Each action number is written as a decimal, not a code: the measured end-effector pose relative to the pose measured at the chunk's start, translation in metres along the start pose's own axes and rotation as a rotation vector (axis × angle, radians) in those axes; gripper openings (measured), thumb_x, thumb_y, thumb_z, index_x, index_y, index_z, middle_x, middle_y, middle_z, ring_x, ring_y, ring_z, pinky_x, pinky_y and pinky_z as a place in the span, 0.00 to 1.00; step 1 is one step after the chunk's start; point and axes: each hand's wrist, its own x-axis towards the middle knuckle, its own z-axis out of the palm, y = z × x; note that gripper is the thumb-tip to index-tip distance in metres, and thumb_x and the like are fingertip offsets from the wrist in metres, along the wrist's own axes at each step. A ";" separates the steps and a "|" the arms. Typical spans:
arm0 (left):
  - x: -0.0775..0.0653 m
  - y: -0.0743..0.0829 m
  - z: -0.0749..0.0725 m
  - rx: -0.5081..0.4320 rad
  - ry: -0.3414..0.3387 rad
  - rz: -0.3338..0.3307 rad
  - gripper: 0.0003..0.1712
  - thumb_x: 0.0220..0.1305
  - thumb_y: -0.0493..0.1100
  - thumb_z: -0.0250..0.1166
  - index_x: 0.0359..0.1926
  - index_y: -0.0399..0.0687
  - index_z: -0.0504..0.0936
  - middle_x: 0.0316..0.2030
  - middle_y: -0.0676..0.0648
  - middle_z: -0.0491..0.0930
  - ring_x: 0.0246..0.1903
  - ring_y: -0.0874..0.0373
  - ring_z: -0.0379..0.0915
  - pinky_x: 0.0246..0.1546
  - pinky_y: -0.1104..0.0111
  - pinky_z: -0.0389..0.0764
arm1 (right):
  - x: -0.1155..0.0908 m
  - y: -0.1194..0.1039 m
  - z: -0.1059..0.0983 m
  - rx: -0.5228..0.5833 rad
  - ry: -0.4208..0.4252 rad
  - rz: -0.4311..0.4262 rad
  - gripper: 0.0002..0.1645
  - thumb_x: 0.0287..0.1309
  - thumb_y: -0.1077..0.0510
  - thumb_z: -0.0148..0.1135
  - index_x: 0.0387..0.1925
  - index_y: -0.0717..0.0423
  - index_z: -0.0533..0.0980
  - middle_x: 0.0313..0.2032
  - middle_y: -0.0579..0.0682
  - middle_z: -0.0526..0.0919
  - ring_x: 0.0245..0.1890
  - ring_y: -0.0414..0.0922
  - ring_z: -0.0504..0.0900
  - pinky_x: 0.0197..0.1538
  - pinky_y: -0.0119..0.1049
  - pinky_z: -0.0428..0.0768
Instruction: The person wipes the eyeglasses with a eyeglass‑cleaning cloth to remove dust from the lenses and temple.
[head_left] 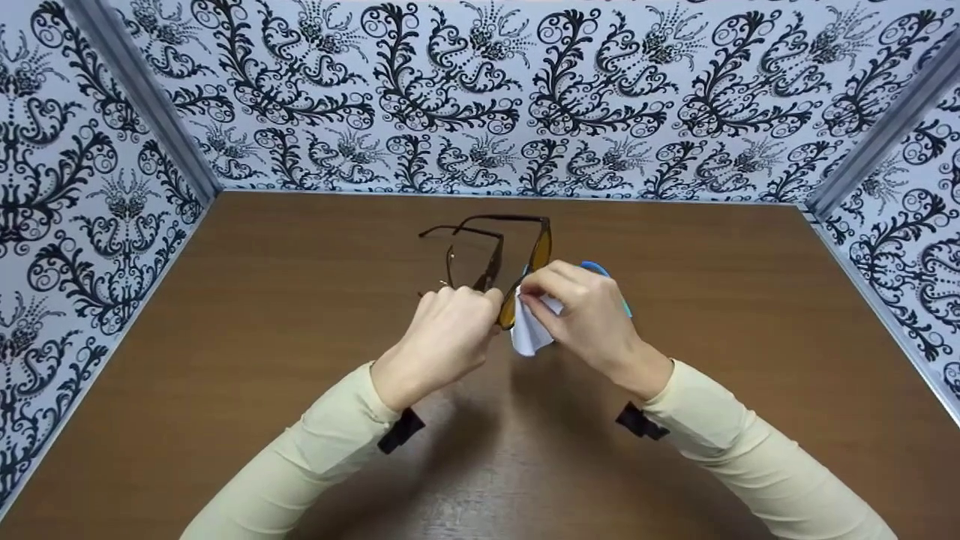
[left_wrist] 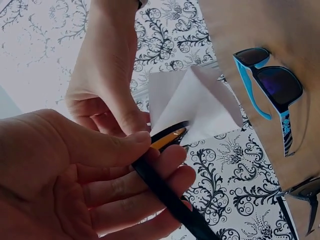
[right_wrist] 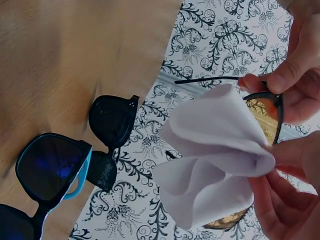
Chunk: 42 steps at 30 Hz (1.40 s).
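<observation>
As the left hand (head_left: pixel 448 330) grips black-framed, amber-lensed glasses (head_left: pixel 543 249) by one end, a soft white cloth (head_left: pixel 530 335) meets them, pinched in the right hand (head_left: pixel 592 319).
Black sunglasses (right_wrist: pixel 111 122) lie on the brown wooden counter (head_left: pixel 720 307); the amber pair is held above it by its frame (left_wrist: pixel 156 185), probably to leave the lenses (right_wrist: pixel 262 116) reachable; blue-and-black sunglasses (left_wrist: pixel 280 88) lie rightmost.

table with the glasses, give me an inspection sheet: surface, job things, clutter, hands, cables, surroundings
Surface: brown table with a wood-like top.
Job things: yellow-lensed glasses in a dark frame; white cloth folded against them.
Clutter: blue-and-black sunglasses and dark sunglasses on the table.
Hands: left hand grips the glasses' frame; right hand pinches the cloth.
Cables: nothing seen.
Surroundings: white walls with a black scroll pattern, grey strips at the corners.
</observation>
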 end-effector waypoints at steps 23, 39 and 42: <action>0.015 0.006 0.003 -0.079 -0.118 -0.033 0.07 0.55 0.32 0.66 0.25 0.42 0.75 0.20 0.44 0.76 0.20 0.42 0.76 0.13 0.53 0.74 | -0.012 0.007 -0.002 0.060 -0.033 0.041 0.08 0.51 0.68 0.70 0.33 0.59 0.79 0.31 0.50 0.80 0.30 0.42 0.81 0.33 0.33 0.81; 0.013 0.006 0.006 -0.178 -0.138 -0.026 0.09 0.57 0.35 0.67 0.25 0.44 0.75 0.18 0.48 0.75 0.19 0.48 0.75 0.15 0.56 0.74 | -0.030 0.013 -0.007 -0.016 -0.039 0.082 0.08 0.50 0.67 0.71 0.32 0.56 0.79 0.30 0.47 0.81 0.29 0.41 0.81 0.32 0.34 0.81; 0.014 0.009 0.006 -0.161 -0.136 -0.013 0.09 0.57 0.35 0.67 0.25 0.44 0.75 0.18 0.48 0.75 0.18 0.48 0.75 0.14 0.56 0.73 | -0.027 0.012 -0.010 -0.017 -0.025 0.101 0.08 0.52 0.67 0.70 0.32 0.56 0.79 0.30 0.47 0.80 0.30 0.40 0.79 0.32 0.33 0.80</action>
